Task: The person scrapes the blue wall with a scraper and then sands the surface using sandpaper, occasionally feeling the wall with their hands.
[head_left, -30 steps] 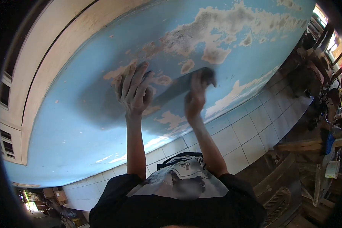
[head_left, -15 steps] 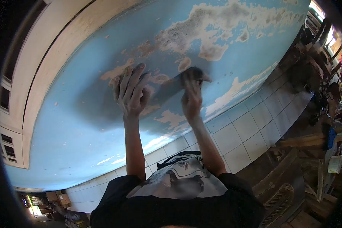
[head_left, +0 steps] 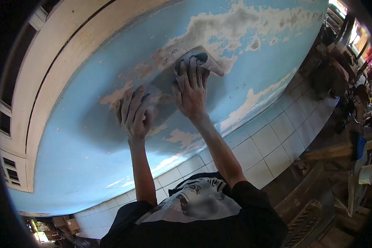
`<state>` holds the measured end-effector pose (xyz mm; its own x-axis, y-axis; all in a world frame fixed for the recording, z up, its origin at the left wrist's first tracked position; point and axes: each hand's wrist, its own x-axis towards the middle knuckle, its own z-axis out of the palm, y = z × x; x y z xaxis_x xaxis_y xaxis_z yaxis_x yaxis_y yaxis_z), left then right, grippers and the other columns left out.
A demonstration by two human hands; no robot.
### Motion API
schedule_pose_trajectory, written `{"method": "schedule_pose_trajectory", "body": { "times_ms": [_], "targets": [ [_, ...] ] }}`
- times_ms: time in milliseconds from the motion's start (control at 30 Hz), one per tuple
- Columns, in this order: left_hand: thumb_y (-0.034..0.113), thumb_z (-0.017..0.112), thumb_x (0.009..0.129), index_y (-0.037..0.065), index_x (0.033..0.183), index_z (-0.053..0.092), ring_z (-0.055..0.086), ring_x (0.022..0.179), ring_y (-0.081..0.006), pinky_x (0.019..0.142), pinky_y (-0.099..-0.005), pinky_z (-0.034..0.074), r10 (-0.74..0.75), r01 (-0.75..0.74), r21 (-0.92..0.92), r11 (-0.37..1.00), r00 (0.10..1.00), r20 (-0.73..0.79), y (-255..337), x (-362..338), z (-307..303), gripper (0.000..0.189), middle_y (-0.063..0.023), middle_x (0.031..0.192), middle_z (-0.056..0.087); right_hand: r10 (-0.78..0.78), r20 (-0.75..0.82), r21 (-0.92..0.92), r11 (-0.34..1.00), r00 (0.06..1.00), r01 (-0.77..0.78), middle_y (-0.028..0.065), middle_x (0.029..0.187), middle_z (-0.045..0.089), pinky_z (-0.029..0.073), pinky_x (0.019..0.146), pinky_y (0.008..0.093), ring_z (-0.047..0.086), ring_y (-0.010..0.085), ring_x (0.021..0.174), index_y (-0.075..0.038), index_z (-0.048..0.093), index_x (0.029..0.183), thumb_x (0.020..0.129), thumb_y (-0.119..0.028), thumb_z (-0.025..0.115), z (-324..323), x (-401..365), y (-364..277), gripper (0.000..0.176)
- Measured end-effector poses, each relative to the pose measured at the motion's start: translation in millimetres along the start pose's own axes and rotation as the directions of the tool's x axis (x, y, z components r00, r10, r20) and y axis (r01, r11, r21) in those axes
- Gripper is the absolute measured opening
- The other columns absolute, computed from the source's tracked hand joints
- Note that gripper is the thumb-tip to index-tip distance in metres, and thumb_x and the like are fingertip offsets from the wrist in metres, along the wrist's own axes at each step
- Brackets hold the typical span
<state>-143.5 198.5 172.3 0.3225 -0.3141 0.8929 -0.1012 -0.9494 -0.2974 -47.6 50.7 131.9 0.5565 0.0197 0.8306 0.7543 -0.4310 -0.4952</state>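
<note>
Before me is a light blue wall (head_left: 78, 124) with peeled, whitish and grey patches. My right hand (head_left: 192, 94) presses a curled sheet of sandpaper (head_left: 211, 65) against it, at the lower edge of a large bare patch (head_left: 219, 31). The sheet bends around my fingers, and one pointed corner sticks out to the right. Lower and to the left, my left hand (head_left: 133, 115) rests on the wall with its fingers apart and slightly bent, holding nothing. Both hands look dusty.
White tiles (head_left: 252, 153) run along the wall's lower edge. A cream-coloured frame (head_left: 49, 70) borders the wall on the left. Wooden furniture (head_left: 308, 211) and clutter stand at the right, including a pale container (head_left: 366, 174). Cardboard boxes (head_left: 72, 225) are at the lower left.
My right hand has slid up the wall and to the left with the sandpaper, which now shows more clearly. My left hand stays on about the same spot; the view has shifted a little.
</note>
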Motion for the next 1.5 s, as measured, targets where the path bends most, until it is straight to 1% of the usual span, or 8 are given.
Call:
{"method": "schedule_pose_trajectory", "body": {
  "times_ms": [133,200,267,633,867,1067,1400,1500],
  "targets": [
    [0.007,0.053,0.079,0.023,0.096,0.069,0.051,0.123,-0.0168,0.109,-0.0374,0.03,-0.013,0.013,0.041,0.999,1.0,-0.005,2.7,1.1,-3.6,0.029,0.0059,0.117,0.065,-0.061,0.058,-0.096,0.993,0.996,0.066,0.0197,0.149,0.027,0.012,0.109,0.0626,0.019,0.0383,0.14,-0.012,0.034,0.144,0.093,-0.031,0.045,19.5,-66.1,20.7,0.056],
    [0.008,0.053,0.079,0.023,0.097,0.069,0.052,0.122,-0.0169,0.109,-0.0372,0.03,-0.012,0.012,0.056,0.998,1.0,-0.008,2.6,3.5,1.3,0.029,0.0059,0.117,0.065,0.152,0.083,-0.192,0.972,0.985,-0.134,0.0212,0.15,0.023,0.009,0.108,0.0636,0.017,0.0389,0.141,-0.008,0.028,0.146,0.094,-0.033,0.04,20.6,-86.9,28.6,0.059],
    [0.007,0.053,0.078,0.023,0.098,0.069,0.053,0.12,-0.0166,0.109,-0.0369,0.03,-0.02,0.021,0.022,1.0,0.999,-0.044,5.0,2.1,0.9,0.03,0.0063,0.115,0.066,0.171,0.013,0.02,0.985,0.985,-0.171,0.0222,0.151,0.019,0.006,0.109,0.0626,0.017,0.0402,0.14,-0.008,0.026,0.146,0.096,-0.035,0.035,2.6,-42.6,20.8,0.058],
    [0.007,0.054,0.079,0.024,0.092,0.07,0.054,0.119,-0.0155,0.11,-0.0371,0.03,-0.039,0.045,0.086,0.995,0.997,-0.066,5.8,-1.5,-2.3,0.026,0.0077,0.112,0.067,-0.305,-0.281,0.044,0.943,0.91,0.329,0.0183,0.102,0.066,0.053,0.084,0.0413,0.066,0.0341,0.096,0.004,0.059,0.113,0.081,-0.003,0.064,-45.6,6.1,31.5,0.033],
    [0.009,0.055,0.082,0.025,0.093,0.07,0.054,0.118,-0.0146,0.11,-0.0373,0.03,-0.037,0.046,0.083,0.996,0.994,-0.101,6.2,-0.7,1.8,0.024,0.0084,0.11,0.068,-0.425,-0.276,0.117,0.875,0.862,0.469,0.016,0.094,0.066,0.053,0.083,0.0415,0.066,0.0324,0.088,0.003,0.059,0.107,0.079,-0.004,0.065,-59.6,27.6,37.9,0.029],
    [0.005,0.055,0.081,0.024,0.094,0.07,0.053,0.12,-0.0147,0.111,-0.0384,0.029,-0.045,0.05,0.074,0.996,0.997,-0.065,6.7,-0.5,1.3,0.028,0.0074,0.114,0.066,-0.288,0.028,0.032,0.957,0.957,0.287,0.0162,0.093,0.069,0.053,0.074,0.0395,0.066,0.0354,0.091,0.002,0.059,0.1,0.083,-0.009,0.067,-82.1,26.7,19.9,0.022],
    [0.001,0.057,0.072,0.021,0.098,0.068,0.049,0.124,-0.0161,0.112,-0.0413,0.027,-0.17,0.169,0.028,0.985,0.985,0.027,31.3,-3.1,-9.5,0.035,0.0044,0.121,0.063,-0.049,-0.07,0.204,0.977,0.996,0.063,0.0156,0.091,0.069,0.052,0.076,0.0386,0.066,0.0329,0.091,0.0,0.064,0.093,0.077,-0.006,0.074,-51.4,-18.5,15.0,0.02],
    [-0.002,0.057,0.069,0.021,0.1,0.067,0.049,0.125,-0.0163,0.112,-0.0418,0.027,-0.179,0.179,0.004,0.984,0.983,0.029,33.6,-4.7,-11.9,0.04,0.0039,0.122,0.063,-0.354,0.076,0.112,0.932,0.932,0.345,0.0135,0.094,0.069,0.048,0.085,0.0429,0.064,0.0301,0.095,-0.002,0.066,0.097,0.077,-0.003,0.073,-47.2,-25.4,13.1,0.021]
  ]
}}
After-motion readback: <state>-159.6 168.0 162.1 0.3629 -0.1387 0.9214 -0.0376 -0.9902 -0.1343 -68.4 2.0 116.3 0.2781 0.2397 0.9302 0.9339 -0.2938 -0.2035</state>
